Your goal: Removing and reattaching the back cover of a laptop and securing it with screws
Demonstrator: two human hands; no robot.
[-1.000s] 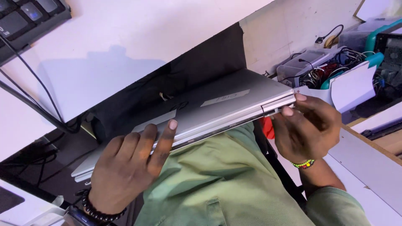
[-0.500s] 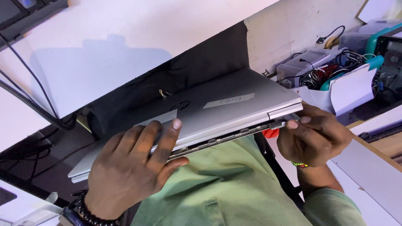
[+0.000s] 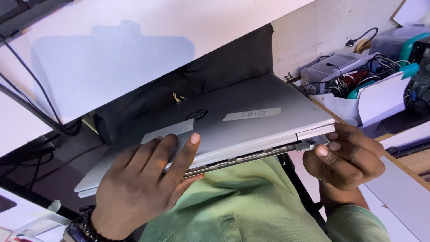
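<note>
I hold a closed silver laptop over my lap, its lid tilted toward me with two pale tape labels on it. My left hand, with a dark bead bracelet at the wrist, lies across the lid near the left end, fingers on top and thumb curled at the near edge. At the right corner my right hand grips the laptop from below, fingertips by the hinge edge, where a thin gap shows along the side. My green shirt fills the space beneath.
A white desk top with black cables lies ahead, and a black cloth hangs beyond the laptop. Bins of tangled wires and parts and white papers stand at the right.
The laptop has tipped so more of its lid faces me and has risen slightly. My right hand has slid under the right corner. My left hand stays spread on the lid.
</note>
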